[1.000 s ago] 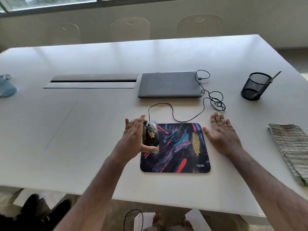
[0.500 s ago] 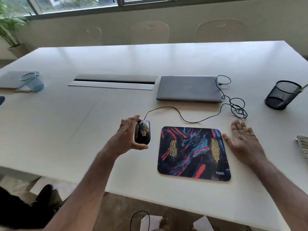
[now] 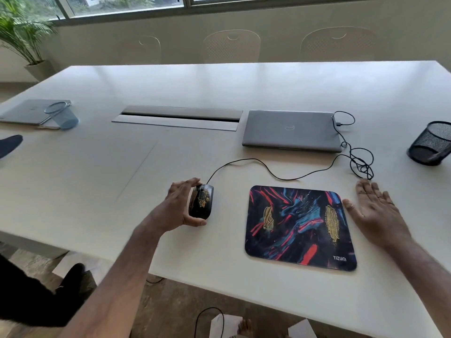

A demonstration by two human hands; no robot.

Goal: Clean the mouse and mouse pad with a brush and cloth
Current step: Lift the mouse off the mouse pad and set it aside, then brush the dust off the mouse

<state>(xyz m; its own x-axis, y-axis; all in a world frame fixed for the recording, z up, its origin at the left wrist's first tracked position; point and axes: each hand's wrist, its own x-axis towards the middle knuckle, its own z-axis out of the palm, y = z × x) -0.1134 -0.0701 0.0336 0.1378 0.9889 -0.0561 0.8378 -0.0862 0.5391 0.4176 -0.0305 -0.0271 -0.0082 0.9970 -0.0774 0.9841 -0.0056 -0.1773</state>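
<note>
Moved the wired mouse (image 3: pixel 201 201) off the pad since a second ago; now my left hand (image 3: pixel 179 208) grips it on the table (image 3: pixel 97 191), fingers curled round it. Right of that grip lies the Tizum mouse pad (image 3: pixel 299 226), then my right hand (image 3: pixel 375 213), fingers straight, flat just beside the pad's right edge.

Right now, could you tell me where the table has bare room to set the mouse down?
Bare table spreads left of the left hand, up to the cable slot. The strip between mouse and mouse pad is also free. It is crowded behind the pad: cable, laptop.
</note>
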